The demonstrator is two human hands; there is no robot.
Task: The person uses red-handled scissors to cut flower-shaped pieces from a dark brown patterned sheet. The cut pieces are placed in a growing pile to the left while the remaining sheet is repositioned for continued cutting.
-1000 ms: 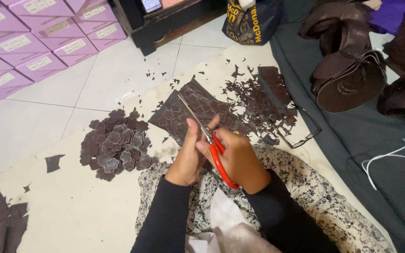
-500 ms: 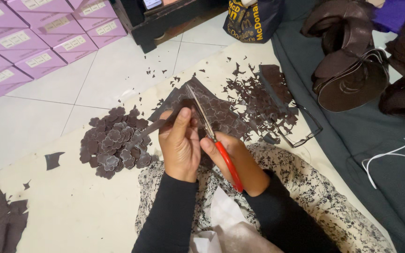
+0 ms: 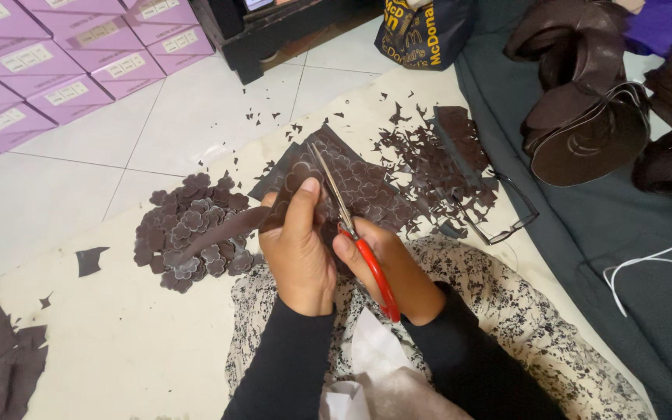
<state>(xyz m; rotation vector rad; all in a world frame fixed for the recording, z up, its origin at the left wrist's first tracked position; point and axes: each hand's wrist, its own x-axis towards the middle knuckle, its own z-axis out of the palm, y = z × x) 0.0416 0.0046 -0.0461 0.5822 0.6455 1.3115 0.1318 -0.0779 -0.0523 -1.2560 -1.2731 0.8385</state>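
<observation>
**Scissors angled up-left through a dark brown sheet**

The red-handled scissors (image 3: 351,233) sit just below the centre of the view, their long axis running from the handle loops at about 5 o'clock to the blade tips at about 11 o'clock. The tips point away from the person, toward the tiled floor (image 3: 196,117). The steel blades lie close together over the sheet, with only a narrow gap showing between them.

The right hand (image 3: 386,272) is curled through the red loops, fingers closed around the handles. The left hand (image 3: 297,249) grips the near edge of a dark brown sheet (image 3: 359,187) stamped with flower outlines, thumb raised on top and the other fingers folded beneath. A narrow brown strip (image 3: 219,233) trails from that hand toward 9 o'clock, its long axis nearly level and dipping slightly at the far end.

At 9 o'clock of the hands lies a heap of cut flower-shaped pieces (image 3: 192,233), touching the end of the strip. At 1 o'clock, a scatter of brown offcuts (image 3: 437,167) spreads over the cream mat (image 3: 118,342). A pair of thin-framed glasses (image 3: 507,218) rests at 3 o'clock, at the mat's edge. Further out at 2 o'clock, brown shoe parts (image 3: 585,117) are piled on a dark grey cloth (image 3: 624,233). Lilac boxes (image 3: 48,70) are stacked at 10 o'clock. A patterned skirt (image 3: 523,327) covers the person's lap at 6 o'clock.
</observation>
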